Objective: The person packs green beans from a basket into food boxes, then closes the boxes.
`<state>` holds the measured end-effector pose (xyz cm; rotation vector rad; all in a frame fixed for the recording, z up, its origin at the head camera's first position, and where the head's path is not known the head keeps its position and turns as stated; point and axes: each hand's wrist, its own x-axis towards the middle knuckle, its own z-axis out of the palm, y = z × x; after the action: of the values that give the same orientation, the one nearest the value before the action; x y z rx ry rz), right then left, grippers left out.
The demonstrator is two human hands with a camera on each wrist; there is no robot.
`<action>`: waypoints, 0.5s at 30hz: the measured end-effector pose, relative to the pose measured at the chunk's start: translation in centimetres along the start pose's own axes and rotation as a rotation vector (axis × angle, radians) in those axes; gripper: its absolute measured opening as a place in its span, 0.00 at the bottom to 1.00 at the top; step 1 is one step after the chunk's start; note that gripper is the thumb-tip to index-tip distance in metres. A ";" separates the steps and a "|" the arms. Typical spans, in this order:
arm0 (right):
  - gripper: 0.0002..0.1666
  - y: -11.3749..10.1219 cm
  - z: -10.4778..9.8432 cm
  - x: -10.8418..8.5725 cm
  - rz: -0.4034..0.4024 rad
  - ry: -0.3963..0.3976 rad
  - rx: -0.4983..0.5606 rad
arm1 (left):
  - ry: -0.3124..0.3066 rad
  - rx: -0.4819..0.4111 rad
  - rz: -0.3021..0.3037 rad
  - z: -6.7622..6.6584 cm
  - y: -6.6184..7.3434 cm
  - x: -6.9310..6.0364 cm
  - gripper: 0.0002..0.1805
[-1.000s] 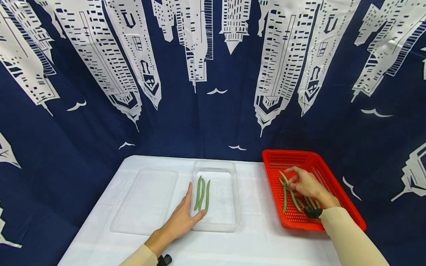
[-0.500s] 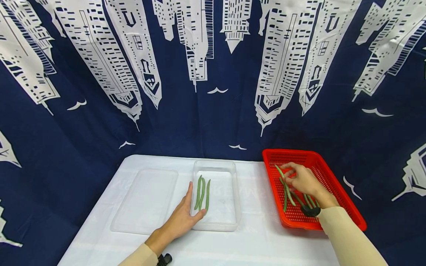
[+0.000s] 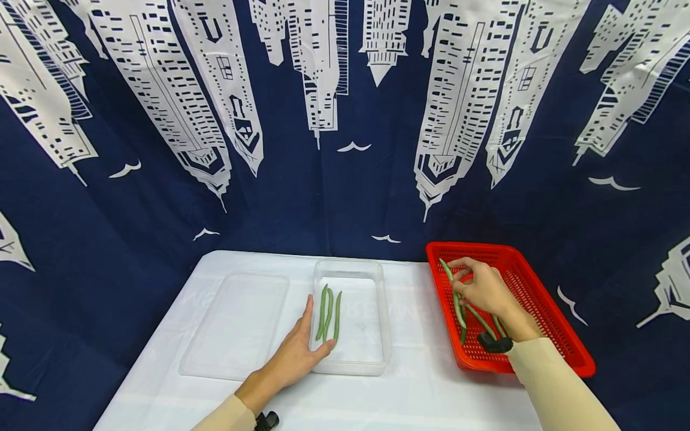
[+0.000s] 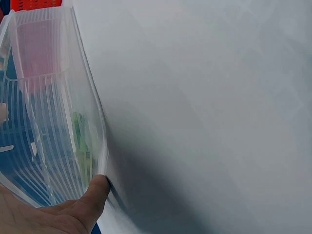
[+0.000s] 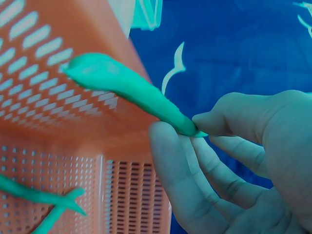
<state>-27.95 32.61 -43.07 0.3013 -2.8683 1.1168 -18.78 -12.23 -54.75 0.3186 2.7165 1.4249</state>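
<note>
A green bean [image 5: 127, 88] is pinched between the thumb and fingers of my right hand [image 3: 484, 292], raised at the left side of the red basket [image 3: 469, 248]. More green beans [image 3: 481, 319] lie in that basket, partly covered by the hand and wrist. My left hand [image 3: 293, 353] rests against the left side of the clear plastic container [image 3: 385, 323], its thumb and index finger spread apart along the edge. In the left wrist view, a fingertip [image 4: 100, 185] touches the container's rim. Inside, 3 green beans [image 3: 329, 314] lie lengthwise, side by side at the left.
A translucent flat lid [image 3: 237, 326] lies on the white table [image 3: 415, 353], left of the container. Behind the table hangs a dark blue cloth [image 3: 323, 203] with white building prints. White tabletop separates the container from the basket.
My right hand has moved left and toward the basket's far left side, drawing the pinched green bean along with it. The left hand stays in place on the container.
</note>
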 end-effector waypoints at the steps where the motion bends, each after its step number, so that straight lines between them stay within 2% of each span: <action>1: 0.28 -0.3 0.1 0.0 0.000 0.003 0.005 | -0.001 0.001 0.001 0.0 0.0 0.0 0.65; 15: 0.26 -3.4 2.8 0.1 -0.015 0.025 0.082 | -0.023 -0.001 -0.017 -0.3 0.4 -0.1 0.67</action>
<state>-27.34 28.27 -42.91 0.3098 -2.7990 1.2281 -18.69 -12.28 -54.30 0.3099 2.6937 1.4088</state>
